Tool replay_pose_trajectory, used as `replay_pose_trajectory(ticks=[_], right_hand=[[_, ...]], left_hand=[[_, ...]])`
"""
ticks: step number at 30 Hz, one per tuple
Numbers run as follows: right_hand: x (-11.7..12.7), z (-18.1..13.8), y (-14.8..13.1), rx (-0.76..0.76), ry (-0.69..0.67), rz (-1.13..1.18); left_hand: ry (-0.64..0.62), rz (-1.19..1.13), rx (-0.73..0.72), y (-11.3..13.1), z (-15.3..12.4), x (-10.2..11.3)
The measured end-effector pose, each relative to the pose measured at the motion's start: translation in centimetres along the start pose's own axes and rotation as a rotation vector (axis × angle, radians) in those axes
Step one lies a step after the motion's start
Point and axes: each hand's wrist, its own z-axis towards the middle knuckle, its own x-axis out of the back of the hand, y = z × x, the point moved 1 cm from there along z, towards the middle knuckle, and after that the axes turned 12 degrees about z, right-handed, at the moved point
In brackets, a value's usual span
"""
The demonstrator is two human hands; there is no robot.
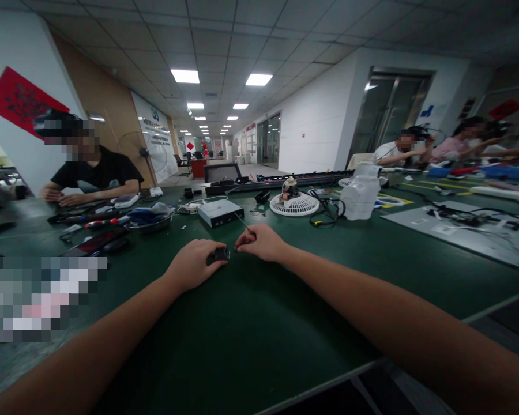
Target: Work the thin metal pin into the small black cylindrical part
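As its pale-ringed end is left uncovered by the fingers, the cylinder [218,255] seems to be held so that this end can be reached: it is pinched between the thumb and fingers of the left hand [193,264], with the ringed end turned toward the right hand [262,242]. Whether it is rested on the worktop [242,328] or raised just above it cannot be told. By the right hand, whose thumb and fingers are drawn together, a thin rod [244,224] is held slanting up and to the left, its lower end hidden in the grip. At the fingertips a small part [236,248] appears to be pinched as well, though it is too small to be identified. Only a narrow gap is left between the hands, probably so that cylinder and part can be watched together. Beyond them a box [220,212] is set flat, and to its right a fan grille [294,205] is laid broad side down, by which the motor [290,187] on top is presumably kept steady. Cables [331,208] are bunched between the grille and a white casing [360,193], while a bowl [158,223] is placed farther left, near other loose items.
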Motion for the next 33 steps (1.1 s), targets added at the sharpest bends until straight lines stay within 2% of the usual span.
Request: replay_pose_trajectory(ticks=[3,6,10,13,23,27,33], right_hand=[[-0.6,-0.1,-0.4,0.102,-0.028,0.117],[-1.3,-0.4,-0.9,0.163,-0.041,0.091],[-1.6,-0.7,-1.3,0.156,0.023,-0.063],[-1.4,-0.7,-1.1,0.142,0.043,-0.044],[-1.7,-0.8,-1.3,0.171,0.006,0.023],[-1.6,-1.1,-1.7,0.21,-0.038,-0.045],[-1.7,-1.0,-1.7,0.194,-0.013,-0.173]], left_hand=[[0.034,0.048,-0.076,0.3,0.0,0.2],[0.073,0.068,-0.136,0.4,0.0,0.3],[0.098,0.075,-0.161,0.4,-0.2,0.3],[0.105,0.065,-0.154,0.4,-0.2,0.4],[0.07,0.069,-0.146,0.3,-0.1,0.3],[0.063,0.064,-0.154,0.3,-0.1,0.3],[0.08,0.082,-0.164,0.3,-0.1,0.2]])
